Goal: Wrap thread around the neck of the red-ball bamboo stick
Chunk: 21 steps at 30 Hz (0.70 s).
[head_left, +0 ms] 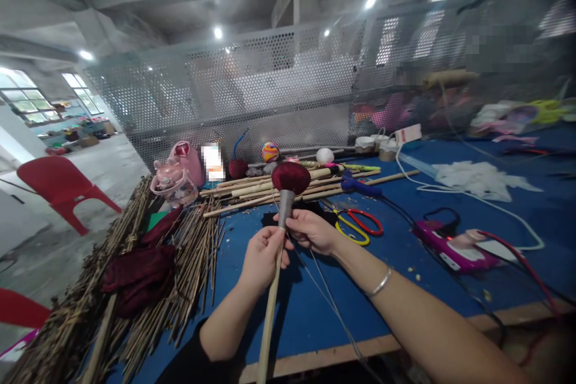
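Over the table, my left hand (264,254) is closed around a pale wooden stick (270,312), just below its wrapped upper part. A dark red rounded fabric head (291,178) tops the stick, with a grey wrapping (285,205) beneath it. My right hand (314,230) pinches at the lower end of this wrapping, its fingertips close to those of my left. Thin grey strands (330,295) hang from under my right hand towards the table's front edge. Whether the right fingers grip the strands or the wrapping is hidden.
Scissors (369,223) with red and yellow handles lie right of my hands, near a blue glue gun (360,185). A purple power strip (454,246) with cords sits further right. Bundled twigs (198,258) and dark red cloth (139,276) lie left. A perforated metal screen (252,90) stands behind.
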{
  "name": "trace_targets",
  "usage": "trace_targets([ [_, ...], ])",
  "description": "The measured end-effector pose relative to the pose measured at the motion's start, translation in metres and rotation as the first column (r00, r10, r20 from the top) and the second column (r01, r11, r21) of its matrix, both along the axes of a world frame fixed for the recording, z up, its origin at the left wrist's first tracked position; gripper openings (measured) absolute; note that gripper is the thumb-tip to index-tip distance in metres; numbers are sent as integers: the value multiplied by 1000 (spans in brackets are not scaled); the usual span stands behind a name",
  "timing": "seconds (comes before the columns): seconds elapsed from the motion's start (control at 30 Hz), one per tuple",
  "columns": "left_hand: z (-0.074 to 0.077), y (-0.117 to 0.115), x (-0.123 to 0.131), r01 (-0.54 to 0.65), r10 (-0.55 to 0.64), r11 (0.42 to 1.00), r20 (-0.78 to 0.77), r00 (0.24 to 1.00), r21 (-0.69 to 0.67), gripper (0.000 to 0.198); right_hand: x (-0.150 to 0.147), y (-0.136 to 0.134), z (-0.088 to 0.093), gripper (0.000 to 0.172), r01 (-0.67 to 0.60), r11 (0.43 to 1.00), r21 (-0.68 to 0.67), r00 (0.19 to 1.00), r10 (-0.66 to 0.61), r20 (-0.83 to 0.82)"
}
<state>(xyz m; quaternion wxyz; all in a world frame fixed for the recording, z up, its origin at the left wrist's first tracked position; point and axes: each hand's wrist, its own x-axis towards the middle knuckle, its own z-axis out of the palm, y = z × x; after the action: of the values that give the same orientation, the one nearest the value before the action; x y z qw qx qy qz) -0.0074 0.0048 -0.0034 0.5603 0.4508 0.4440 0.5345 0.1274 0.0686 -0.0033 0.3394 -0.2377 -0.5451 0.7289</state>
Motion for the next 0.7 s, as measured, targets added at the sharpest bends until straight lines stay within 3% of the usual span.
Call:
trace_targets([
  [0.13, -2, 1, -3, 126, -110, 987, 149, 983, -104, 41, -2, -2, -2, 34, 76, 996, 53, 997, -76, 8],
  [0.23, -5, 6, -9, 173, -147, 961, 134, 980, -217, 50, -3, -3, -2, 34, 93, 992, 82, 993, -99, 70],
  [0.3, -7, 8, -12, 84, -73, 975, 62, 995, -206, 54, -2, -3, -2, 35, 116, 990, 76, 987, -123, 100],
  [0.4, -7, 7, -13, -125, 124, 992, -137, 983, 2, 43, -3, -3, -2, 37, 177, 982, 59, 973, -183, 140],
  [0.5, -6, 3, -11, -129, 179, 978, -351, 919, 162, 33, -6, -3, -2, 39, 205, 976, 78, 965, -215, 152],
  [0.6, -5, 0, -9, -118, 176, 981, -442, 880, 155, 27, -9, -4, -3, 39, 216, 972, 94, 964, -227, 138],
  [0.7, -3, -1, -6, -134, 148, 989, -374, 916, 64, 28, -8, -3, -4, 38, 166, 983, 81, 980, -173, 97],
])
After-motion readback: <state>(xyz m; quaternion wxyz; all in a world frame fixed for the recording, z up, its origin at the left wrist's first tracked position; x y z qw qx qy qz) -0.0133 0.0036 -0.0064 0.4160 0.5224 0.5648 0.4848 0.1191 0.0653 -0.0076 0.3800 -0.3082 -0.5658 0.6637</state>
